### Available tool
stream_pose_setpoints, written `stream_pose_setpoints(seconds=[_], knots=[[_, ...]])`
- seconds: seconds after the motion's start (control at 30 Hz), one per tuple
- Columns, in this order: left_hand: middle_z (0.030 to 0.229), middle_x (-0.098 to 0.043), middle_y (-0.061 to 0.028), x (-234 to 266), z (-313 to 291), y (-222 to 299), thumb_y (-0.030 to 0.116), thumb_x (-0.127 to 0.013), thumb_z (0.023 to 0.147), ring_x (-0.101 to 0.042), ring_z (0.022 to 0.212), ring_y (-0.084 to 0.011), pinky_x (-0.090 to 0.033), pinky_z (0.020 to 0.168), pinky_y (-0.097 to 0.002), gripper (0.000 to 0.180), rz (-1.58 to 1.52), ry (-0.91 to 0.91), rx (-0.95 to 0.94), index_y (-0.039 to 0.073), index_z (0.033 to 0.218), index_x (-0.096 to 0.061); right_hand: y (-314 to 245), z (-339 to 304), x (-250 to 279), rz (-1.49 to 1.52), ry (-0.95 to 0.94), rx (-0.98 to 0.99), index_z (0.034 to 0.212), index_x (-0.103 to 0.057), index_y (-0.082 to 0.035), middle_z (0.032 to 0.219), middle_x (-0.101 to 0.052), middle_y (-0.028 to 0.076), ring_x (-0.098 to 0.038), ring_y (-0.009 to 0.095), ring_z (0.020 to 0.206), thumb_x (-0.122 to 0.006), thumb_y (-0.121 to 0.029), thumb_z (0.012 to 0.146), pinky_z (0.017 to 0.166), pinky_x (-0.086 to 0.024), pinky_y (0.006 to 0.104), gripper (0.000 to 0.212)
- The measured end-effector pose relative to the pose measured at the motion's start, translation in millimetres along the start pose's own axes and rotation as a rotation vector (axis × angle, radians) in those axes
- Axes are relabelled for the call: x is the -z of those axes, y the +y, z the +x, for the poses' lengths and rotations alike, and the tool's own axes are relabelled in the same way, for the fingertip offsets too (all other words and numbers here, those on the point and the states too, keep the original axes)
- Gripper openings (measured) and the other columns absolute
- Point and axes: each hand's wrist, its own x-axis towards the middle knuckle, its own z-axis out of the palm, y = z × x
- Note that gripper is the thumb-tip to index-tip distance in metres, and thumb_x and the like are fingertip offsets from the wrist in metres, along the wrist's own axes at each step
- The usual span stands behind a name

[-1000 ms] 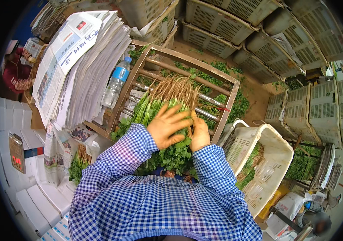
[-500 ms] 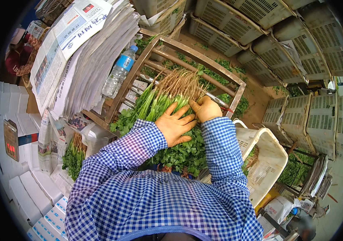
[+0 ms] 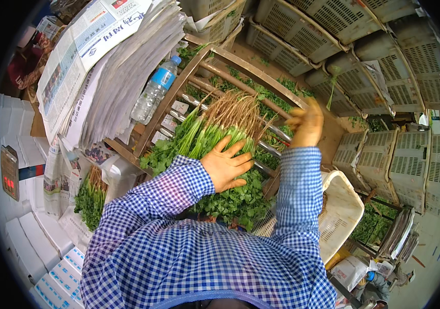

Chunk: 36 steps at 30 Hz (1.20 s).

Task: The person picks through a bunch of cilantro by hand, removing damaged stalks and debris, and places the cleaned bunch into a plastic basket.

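Note:
A wide bunch of coriander-like greens (image 3: 189, 135) with brown roots (image 3: 235, 108) lies across a brown metal frame, roots pointing away from me. My left hand (image 3: 227, 164) rests flat on the stems, fingers spread, not wrapped round them. To the right of the roots, my right hand (image 3: 307, 123) is raised over the frame's right side, slightly blurred. Its fingers look apart, and I see nothing in them. A single green sprig (image 3: 332, 87) hangs in the air beyond that hand, apart from it, in front of the crates.
The metal frame (image 3: 261, 64) has bars and rollers. Left of it stand a water bottle (image 3: 156, 90) and a tall newspaper stack (image 3: 127, 67). A pale plastic crate (image 3: 341, 219) sits at right; stacked crates (image 3: 328, 26) line the back. A digital scale display (image 3: 10, 172) is far left.
My right hand has left the bunch and swung up to the right. A loose sprig now shows in the air beyond it. My left hand stays on the stems.

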Motion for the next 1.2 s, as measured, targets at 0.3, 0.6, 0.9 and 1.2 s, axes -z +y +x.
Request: stream_pose_setpoints(seconds=[0.3, 0.6, 0.9, 1.2], knots=[[0.151, -0.048, -0.0141, 8, 6, 0, 0.049, -0.053, 0.100, -0.033, 0.147, -0.0363, -0.019, 0.125, -0.0540, 0.059, -0.100, -0.057, 0.003, 0.011, 0.144, -0.050, 40, -24, -64, -1.500, -0.569, 0.329, 0.103, -0.070, -0.009, 0.090, -0.073, 0.019, -0.072, 0.035, 0.080, -0.056, -0.034, 0.100, 0.077, -0.059, 0.0449, 0.028], [0.148, -0.050, -0.0127, -10, 4, -1, 0.048, -0.056, 0.099, -0.035, 0.146, -0.0357, -0.025, 0.123, -0.0518, 0.059, -0.057, 0.072, -0.044, 0.009, 0.142, -0.052, 14, 2, -53, -0.721, -0.307, -0.417, 0.134, -0.061, -0.004, 0.066, -0.062, 0.006, -0.052, 0.011, 0.048, -0.059, -0.036, 0.103, 0.044, -0.047, 0.0264, 0.045], [0.146, -0.052, -0.0096, -10, 4, 1, 0.046, -0.063, 0.095, -0.035, 0.145, -0.0340, -0.024, 0.123, -0.0514, 0.056, -0.078, 0.169, -0.071, 0.009, 0.136, -0.056, -18, 56, -37, 0.316, 0.202, 0.024, 0.136, -0.051, 0.002, 0.129, -0.063, 0.025, -0.070, 0.032, 0.107, -0.054, -0.033, 0.104, 0.085, -0.064, 0.0362, 0.047], [0.143, -0.054, -0.0139, -8, -1, -4, 0.044, -0.061, 0.095, -0.042, 0.141, -0.0341, -0.024, 0.123, -0.0521, 0.054, -0.170, 0.183, -0.076, 0.008, 0.136, -0.057, 34, -43, -46, -0.529, -0.696, 0.576, 0.125, -0.068, -0.007, 0.125, -0.069, 0.018, -0.069, 0.029, 0.107, -0.066, -0.024, 0.097, 0.100, -0.054, 0.0434, 0.033]])
